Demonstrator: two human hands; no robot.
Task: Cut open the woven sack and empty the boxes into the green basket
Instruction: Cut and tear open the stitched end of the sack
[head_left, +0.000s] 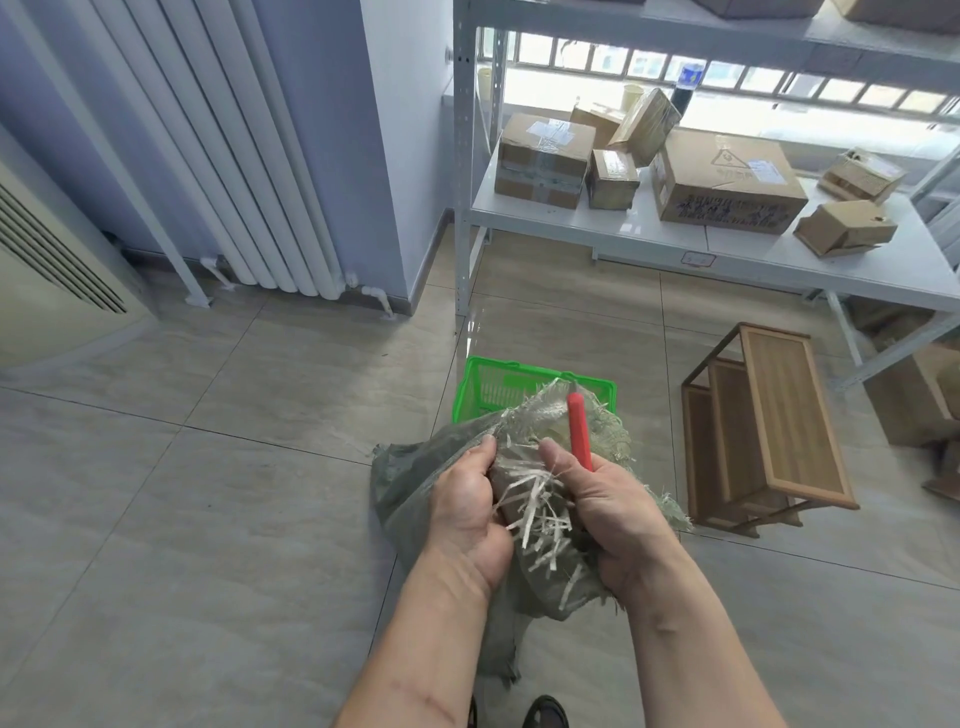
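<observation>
Already frayed along its top, the woven sack (415, 483) is gripped by the left hand (467, 506) and the right hand (602, 514), which also clutches a red knife (579, 431) pointing away. Green basket (485, 387) sits on the floor just beyond, directly ahead; the sack's mouth faces it.

left hand (465, 512): fingers curled, gripping | right hand (605, 512): fingers curled, gripping

The sack (415, 483) hangs before the basket (480, 387); a shelf (649, 231) stands behind.
</observation>
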